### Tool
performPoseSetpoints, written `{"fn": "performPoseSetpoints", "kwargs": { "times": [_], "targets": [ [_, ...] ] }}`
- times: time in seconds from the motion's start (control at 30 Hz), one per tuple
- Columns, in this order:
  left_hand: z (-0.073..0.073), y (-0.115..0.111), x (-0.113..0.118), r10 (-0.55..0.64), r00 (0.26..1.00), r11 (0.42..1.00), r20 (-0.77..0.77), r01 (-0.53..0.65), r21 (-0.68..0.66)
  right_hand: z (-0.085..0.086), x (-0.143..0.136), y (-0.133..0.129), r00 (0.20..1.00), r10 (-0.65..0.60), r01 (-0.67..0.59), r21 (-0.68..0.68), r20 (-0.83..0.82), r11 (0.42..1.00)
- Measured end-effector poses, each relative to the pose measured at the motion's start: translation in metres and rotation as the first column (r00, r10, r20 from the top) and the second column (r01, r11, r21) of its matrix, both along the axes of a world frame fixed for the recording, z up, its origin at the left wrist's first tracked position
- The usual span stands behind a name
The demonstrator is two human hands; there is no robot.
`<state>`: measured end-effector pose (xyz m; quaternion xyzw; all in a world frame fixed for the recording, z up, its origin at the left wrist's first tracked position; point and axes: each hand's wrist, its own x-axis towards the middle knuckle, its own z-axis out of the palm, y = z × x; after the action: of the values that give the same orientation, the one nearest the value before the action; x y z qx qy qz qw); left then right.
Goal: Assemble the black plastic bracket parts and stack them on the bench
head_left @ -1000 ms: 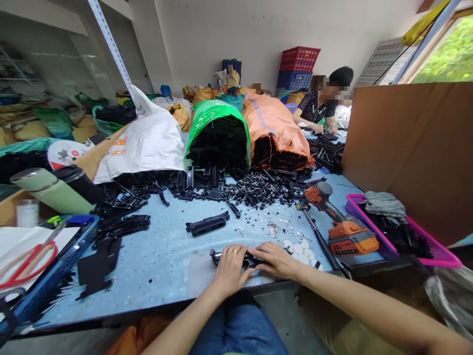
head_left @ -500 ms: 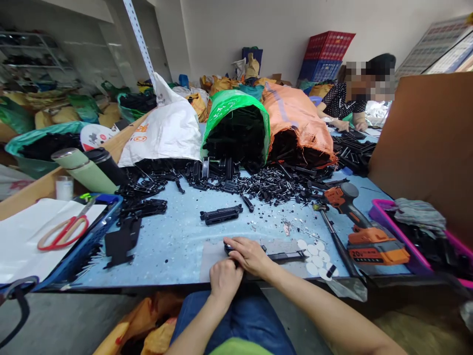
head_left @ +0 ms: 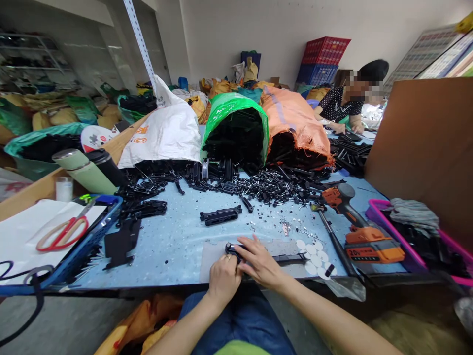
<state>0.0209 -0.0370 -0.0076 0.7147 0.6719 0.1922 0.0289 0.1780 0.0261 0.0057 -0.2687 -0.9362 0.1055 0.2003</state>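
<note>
My left hand [head_left: 225, 275] is closed in a fist at the near edge of the mat. Its fingers grip the near side of a black jointed bracket [head_left: 232, 248], whose rounded end shows past the knuckles. Lying across that bracket, my right hand [head_left: 261, 262] has its fingers stretched out and spread. Underneath the right hand most of the bracket is hidden. A slim black bar [head_left: 290, 258] reaches out to the right of that hand; whether it joins the bracket I cannot tell. Beyond both hands lies another long black bracket [head_left: 220, 215].
A cordless drill [head_left: 373, 244] and a hammer [head_left: 334, 236] lie to the right, beside white discs [head_left: 316, 254]. Black parts spill from a white sack [head_left: 166, 130], a green sack [head_left: 225, 106] and an orange sack [head_left: 295, 113]. Scissors [head_left: 64, 234] rest at left. A co-worker [head_left: 342, 106] sits behind.
My right hand's fingers have lifted and spread, baring more of the bracket's rounded end. My left hand stays almost in place, closed. The camera view has shifted slightly.
</note>
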Motion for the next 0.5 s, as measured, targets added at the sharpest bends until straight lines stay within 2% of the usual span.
{"fn": "performPoseSetpoints", "kwargs": {
  "times": [0.03, 0.07, 0.13, 0.2, 0.27, 0.33, 0.4, 0.43, 0.47, 0.5],
  "targets": [
    [0.001, 0.005, -0.003, -0.125, 0.991, 0.988, -0.037, 0.128, 0.087, -0.003, 0.019, -0.001, 0.999, -0.032, 0.033, 0.071, -0.012, 0.997],
    [0.002, 0.011, -0.006, -0.252, 0.963, 0.952, -0.092, 0.264, 0.153, -0.007, 0.038, -0.002, 0.994, -0.106, 0.108, 0.127, -0.026, 0.986],
    [0.004, 0.028, -0.007, -0.443, 0.872, 0.862, -0.206, 0.478, 0.170, -0.019, 0.073, 0.001, 0.961, -0.276, 0.275, 0.175, -0.021, 0.945],
    [0.007, 0.045, -0.005, -0.523, 0.814, 0.829, -0.253, 0.555, 0.073, -0.027, 0.094, 0.007, 0.936, -0.351, 0.340, 0.170, 0.040, 0.925],
    [0.014, 0.055, -0.003, -0.513, 0.826, 0.852, -0.236, 0.523, -0.022, -0.021, 0.099, 0.014, 0.936, -0.337, 0.322, 0.143, 0.096, 0.936],
    [0.027, 0.051, -0.004, -0.470, 0.867, 0.881, -0.165, 0.472, -0.027, 0.002, 0.093, 0.016, 0.956, -0.283, 0.277, 0.084, 0.080, 0.957],
    [0.047, 0.033, -0.006, -0.478, 0.878, 0.876, -0.003, 0.477, 0.074, 0.034, 0.082, 0.009, 0.989, -0.149, 0.148, -0.050, -0.014, 0.988],
    [0.058, 0.021, -0.005, -0.509, 0.854, 0.857, 0.109, 0.491, 0.155, 0.049, 0.075, 0.002, 0.994, -0.060, 0.047, -0.144, -0.089, 0.989],
    [0.068, 0.008, -0.003, -0.565, 0.792, 0.822, 0.231, 0.516, 0.243, 0.061, 0.066, -0.008, 0.983, 0.030, -0.074, -0.243, -0.180, 0.967],
    [0.077, -0.005, 0.001, -0.610, 0.715, 0.790, 0.343, 0.513, 0.336, 0.069, 0.056, -0.018, 0.953, 0.102, -0.198, -0.333, -0.285, 0.922]
  ]
}}
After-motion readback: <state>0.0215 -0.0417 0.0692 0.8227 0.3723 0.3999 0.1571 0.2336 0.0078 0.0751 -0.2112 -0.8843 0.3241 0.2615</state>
